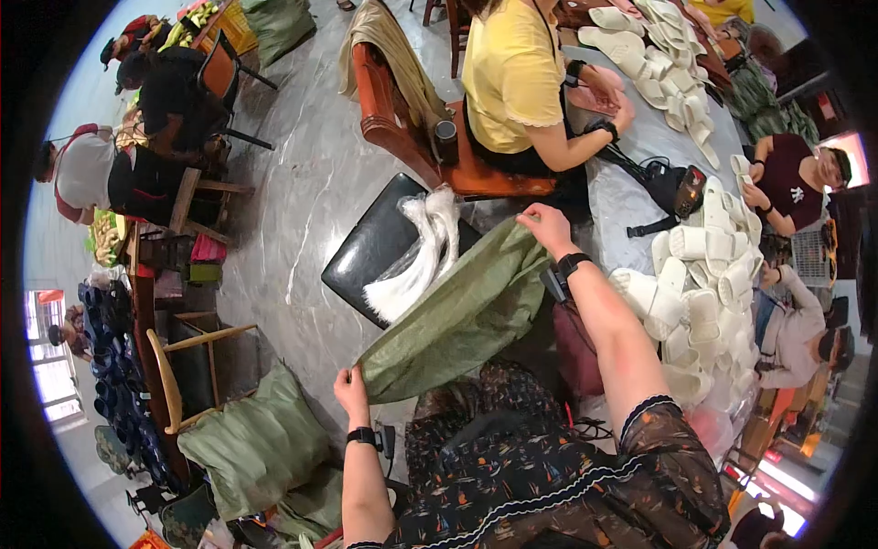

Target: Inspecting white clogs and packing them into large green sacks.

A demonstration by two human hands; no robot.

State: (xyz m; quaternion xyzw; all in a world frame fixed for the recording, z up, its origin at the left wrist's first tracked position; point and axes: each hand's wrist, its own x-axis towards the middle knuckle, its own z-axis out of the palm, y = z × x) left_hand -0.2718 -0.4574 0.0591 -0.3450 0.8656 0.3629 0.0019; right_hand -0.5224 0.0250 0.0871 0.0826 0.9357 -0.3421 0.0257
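Grey marble floor spreads below my lap, where my left hand and right hand each pinch an end of the green woven sack; I'd keep it taut and level.

The lower part of the green woven sack is hidden behind the person's patterned lap, and the fingertips of the left hand and right hand are folded into its edge, so the grip cannot be resolved. The black seat cushion is partly covered by the sack and by a white fibre bundle. The heap of white slippers is overlapped by the right forearm and blurs toward the rim.
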